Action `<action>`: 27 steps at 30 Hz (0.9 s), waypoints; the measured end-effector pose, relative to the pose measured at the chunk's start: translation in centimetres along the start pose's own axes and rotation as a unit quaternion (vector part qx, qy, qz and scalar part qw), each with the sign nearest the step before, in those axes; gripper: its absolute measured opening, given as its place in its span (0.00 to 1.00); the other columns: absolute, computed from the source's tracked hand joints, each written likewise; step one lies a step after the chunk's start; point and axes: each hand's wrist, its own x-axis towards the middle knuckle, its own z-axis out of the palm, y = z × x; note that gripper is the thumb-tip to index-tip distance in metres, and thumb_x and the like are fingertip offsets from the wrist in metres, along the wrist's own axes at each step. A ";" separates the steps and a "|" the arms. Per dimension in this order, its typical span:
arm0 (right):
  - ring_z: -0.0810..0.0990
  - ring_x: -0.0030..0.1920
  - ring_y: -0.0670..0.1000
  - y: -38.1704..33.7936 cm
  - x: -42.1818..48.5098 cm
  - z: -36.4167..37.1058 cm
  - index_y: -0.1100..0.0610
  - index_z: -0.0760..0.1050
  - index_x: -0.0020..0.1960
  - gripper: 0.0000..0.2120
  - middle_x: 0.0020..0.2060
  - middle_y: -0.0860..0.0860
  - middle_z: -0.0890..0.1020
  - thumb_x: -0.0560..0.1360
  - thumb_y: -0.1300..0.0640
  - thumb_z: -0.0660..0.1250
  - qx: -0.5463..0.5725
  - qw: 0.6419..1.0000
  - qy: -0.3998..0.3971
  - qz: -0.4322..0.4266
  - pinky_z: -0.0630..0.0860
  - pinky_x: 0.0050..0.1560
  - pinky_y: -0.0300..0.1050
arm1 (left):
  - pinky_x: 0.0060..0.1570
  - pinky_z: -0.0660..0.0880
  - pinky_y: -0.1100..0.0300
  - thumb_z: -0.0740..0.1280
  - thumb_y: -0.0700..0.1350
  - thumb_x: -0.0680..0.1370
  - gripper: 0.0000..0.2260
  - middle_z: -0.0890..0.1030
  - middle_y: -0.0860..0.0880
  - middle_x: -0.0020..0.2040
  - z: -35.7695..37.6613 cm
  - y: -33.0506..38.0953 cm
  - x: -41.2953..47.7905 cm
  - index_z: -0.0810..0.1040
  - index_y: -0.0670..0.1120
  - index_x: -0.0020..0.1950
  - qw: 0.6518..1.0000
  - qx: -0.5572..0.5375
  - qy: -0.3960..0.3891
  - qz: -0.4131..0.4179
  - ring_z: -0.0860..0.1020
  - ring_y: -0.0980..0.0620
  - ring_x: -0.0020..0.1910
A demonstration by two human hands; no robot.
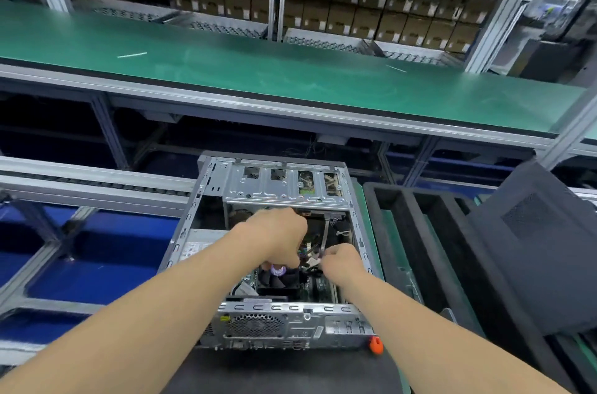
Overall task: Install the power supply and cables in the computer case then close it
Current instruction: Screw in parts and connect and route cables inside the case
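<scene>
An open grey metal computer case [281, 193] lies on its side in front of me, its inside facing up. Both my hands reach into it. My left hand [274, 235] is curled over the middle of the motherboard, fingers down among the cables near the black CPU fan [277, 280]. My right hand [342, 261] pinches a small white connector [312, 261] at the end of a thin grey cable [324, 232] that runs up toward the drive cage. The power supply [198, 245] sits in the case's left side, mostly hidden by my left arm.
A dark side panel [536, 251] leans at the right, over a black foam tray [420, 232] with long slots. A green conveyor belt [258, 70] runs across behind the case. An orange part [375, 345] sticks out at the case's near right corner. Blue bins lie to the left.
</scene>
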 end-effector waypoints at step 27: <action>0.84 0.37 0.50 -0.3 -0.2 -0.1 0.70 0.79 0.58 0.17 0.48 0.60 0.83 0.77 0.59 0.76 0.393 0.904 -0.136 0.094 0.82 0.34 0.40 | 0.63 0.67 0.53 0.68 0.36 0.81 0.05 0.82 0.44 0.48 4.8 -2.9 -0.5 0.82 0.42 0.47 0.754 -0.644 0.087 -0.090 0.78 0.51 0.50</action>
